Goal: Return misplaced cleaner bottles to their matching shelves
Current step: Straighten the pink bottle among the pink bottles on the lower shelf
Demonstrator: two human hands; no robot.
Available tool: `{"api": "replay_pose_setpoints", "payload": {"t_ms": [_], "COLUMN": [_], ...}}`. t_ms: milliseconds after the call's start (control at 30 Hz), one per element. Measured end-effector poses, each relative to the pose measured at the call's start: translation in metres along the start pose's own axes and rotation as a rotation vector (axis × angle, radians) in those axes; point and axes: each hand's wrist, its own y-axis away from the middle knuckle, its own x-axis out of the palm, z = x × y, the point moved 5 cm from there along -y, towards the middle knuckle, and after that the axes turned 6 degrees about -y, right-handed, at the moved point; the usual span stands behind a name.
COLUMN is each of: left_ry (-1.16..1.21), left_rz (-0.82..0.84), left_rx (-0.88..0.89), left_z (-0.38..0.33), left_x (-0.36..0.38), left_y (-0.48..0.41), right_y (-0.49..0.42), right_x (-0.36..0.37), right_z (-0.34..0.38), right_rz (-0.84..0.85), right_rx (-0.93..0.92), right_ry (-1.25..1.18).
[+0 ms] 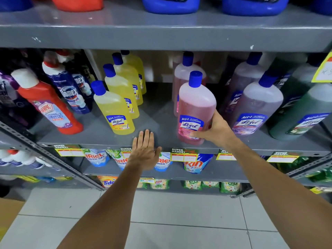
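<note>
A pink Lizol bottle (195, 108) with a blue cap stands at the front of the grey middle shelf (100, 130), ahead of another pink bottle (183, 74). My right hand (214, 130) wraps its lower right side, thumb across the label. My left hand (145, 151) lies flat and empty on the shelf's front edge, in the gap between the pink bottle and a row of yellow Lizol bottles (115, 108).
Left of the yellow row stand blue Domex bottles (70, 92) and a red Harpic bottle (48, 105). Purple Lizol bottles (255, 105) and green bottles (296, 115) fill the right. Detergent pouches (194, 163) sit on lower shelves. Tiled floor (161, 221) lies below.
</note>
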Motion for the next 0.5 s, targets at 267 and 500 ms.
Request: {"api": "replay_pose_setpoints", "payload": {"t_ms": [267,500], "left_ry": [0.004,0.021], "left_rz": [-0.01,-0.029], "left_rx": [-0.009,-0.021], "left_z": [0.002,0.002], "left_x": [0.004,0.005], "left_y": [-0.002,-0.002], "right_y": [-0.01,-0.019], "right_x": [0.0,-0.001], "right_z": [0.001,-0.001], "right_rz": [-0.037,0.036], "right_rx": [-0.006,0.021], "right_ry": [0.028,0.005]}}
